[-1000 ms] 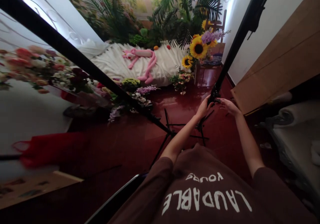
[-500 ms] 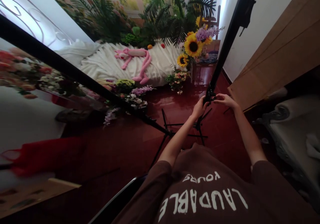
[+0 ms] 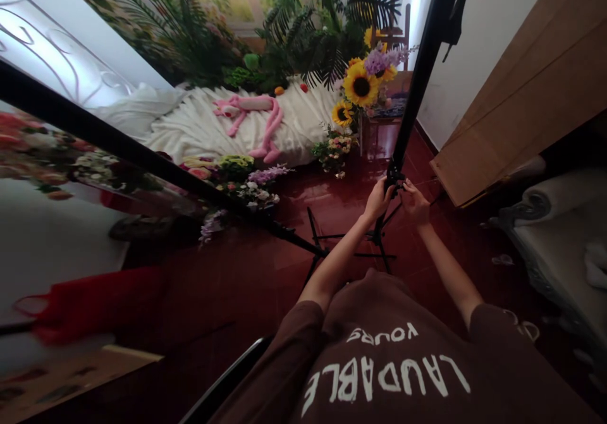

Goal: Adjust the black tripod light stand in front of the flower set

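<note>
A black light stand pole (image 3: 417, 83) rises from folding legs (image 3: 379, 241) on the dark red floor. My left hand (image 3: 377, 199) is wrapped round the pole at its black clamp knob (image 3: 393, 181). My right hand (image 3: 415, 201) is closed on the same clamp from the right side, fingers curled against it. Both arms reach forward from my brown shirt (image 3: 384, 361).
A second black stand (image 3: 142, 158) slants across the left. White draped cloth with a pink plush toy (image 3: 256, 111), sunflowers (image 3: 360, 86), palm leaves and flower bunches (image 3: 246, 177) lie ahead. A wooden panel (image 3: 521, 95) leans at the right, a red bag (image 3: 90, 297) lies at the left.
My right hand has drawn in from beside the pole and closed on the clamp. My left hand has stayed on the pole. The view has shifted slightly.
</note>
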{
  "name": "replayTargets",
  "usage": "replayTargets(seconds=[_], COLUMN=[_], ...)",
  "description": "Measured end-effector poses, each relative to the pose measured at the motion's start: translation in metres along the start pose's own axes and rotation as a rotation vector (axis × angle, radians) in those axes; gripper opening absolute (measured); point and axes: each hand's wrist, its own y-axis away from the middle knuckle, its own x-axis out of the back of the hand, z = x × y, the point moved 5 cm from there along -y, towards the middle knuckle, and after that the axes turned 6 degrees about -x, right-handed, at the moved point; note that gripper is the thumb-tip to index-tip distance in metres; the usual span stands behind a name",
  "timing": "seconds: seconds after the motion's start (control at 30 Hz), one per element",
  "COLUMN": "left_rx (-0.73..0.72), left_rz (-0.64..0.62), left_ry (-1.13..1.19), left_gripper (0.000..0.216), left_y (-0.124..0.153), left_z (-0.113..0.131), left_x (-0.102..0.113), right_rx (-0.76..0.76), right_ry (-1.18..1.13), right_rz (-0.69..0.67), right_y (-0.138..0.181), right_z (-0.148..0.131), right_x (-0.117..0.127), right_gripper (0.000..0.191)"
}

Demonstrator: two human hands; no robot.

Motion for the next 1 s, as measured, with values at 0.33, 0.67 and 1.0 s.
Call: replayTargets(seconds=[0.33, 0.67, 1.0], left_rx=[-0.084, -0.229, -0.212], left_rz=[0.1, 0.275, 0.313], left_ry=[-0.035, 0.236, 0.276], left_gripper=[0.032, 0.05, 0.054], left_y=[-0.016, -0.089, -0.093], left_z=[0.013, 0.095, 0.1], left_x=[0.004, 0.03, 0.03], right_rx=[-0.173, -0.03, -0.593], right_ry=[-0.212, -0.16, -0.361], right_rz=[-0.085, -0.101, -0.232], right_y=[-0.002, -0.004, -0.04], right_z=[0.009, 0.001, 0.009], right_x=[-0.01, -0.001, -0.014], right_gripper=[0.034, 0.029, 0.031])
